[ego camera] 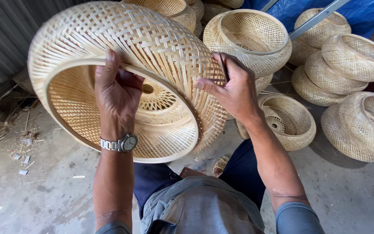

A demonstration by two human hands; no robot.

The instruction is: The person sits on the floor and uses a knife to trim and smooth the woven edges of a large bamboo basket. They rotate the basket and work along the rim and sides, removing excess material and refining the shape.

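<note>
1. The person holds a large woven bamboo basket (126, 73) in front of the body, above the lap, tipped on its side so that the wide open mouth faces the camera and the rounded wall faces up. Held this way, both the inside and the rim are in reach and in plain sight.

2. The left hand (117, 93) hooks over the upper part of the smooth rim hoop (66, 65), fingers curled inside the mouth and thumb up along the hoop's edge. It is closed around the rim and seems to carry and steady the basket.

3. The right hand (234, 89) rests on the outer wall at the basket's right side, fingers partly bent and pressed on the weave. A thin dark tool or strip (224, 65) stands up between the fingers; what it is cannot be told.

4. The basket is pale straw-coloured, bulging and lantern-like. The weave is tight and diagonal over the crown and runs into fine parallel ribs towards the rim. Through the mouth a smaller round opening (148, 89) shows at the far end.

5. Many similar finished baskets (351, 56) lie stacked and scattered on the concrete floor (48, 190) ahead and to the right, close by but apart from the held one.

6. Loose bamboo scraps (24, 149) litter the floor at the left, beside a corrugated metal wall (9, 30).
</note>
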